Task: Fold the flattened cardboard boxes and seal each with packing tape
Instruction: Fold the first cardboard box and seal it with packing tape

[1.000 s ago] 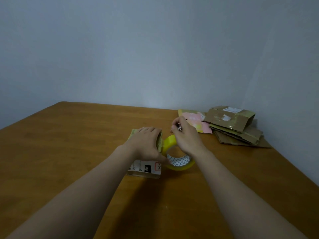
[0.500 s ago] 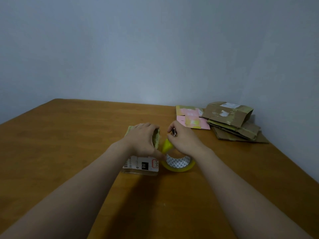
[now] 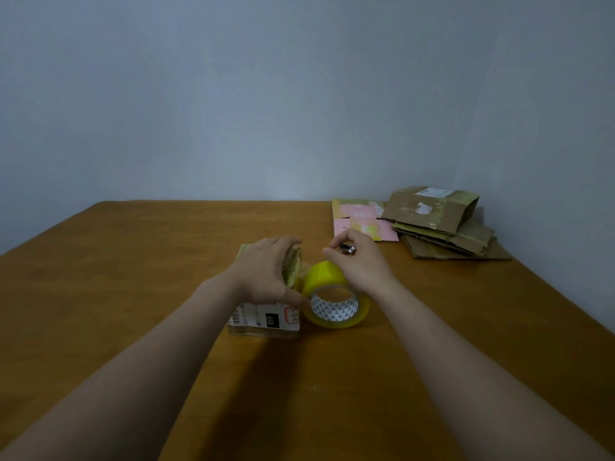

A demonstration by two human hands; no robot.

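Left grip (image 3: 263, 271) clasps the box (image 3: 292, 271); right grip (image 3: 361, 262) pinches a metal piece (image 3: 349, 250).
Box label (image 3: 269, 319) reads "010"; tape roll (image 3: 321, 276) touching.

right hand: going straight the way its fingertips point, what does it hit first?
Its fingertips point left, so the right hand, pinching a small metal tool, would likely meet the left hand first, or the small cardboard box it grips; depth is unclear. The tape roll lies lower.

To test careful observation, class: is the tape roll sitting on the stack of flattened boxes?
No, the tape roll sits on the table beside the small box, apart from the stack of flattened boxes.
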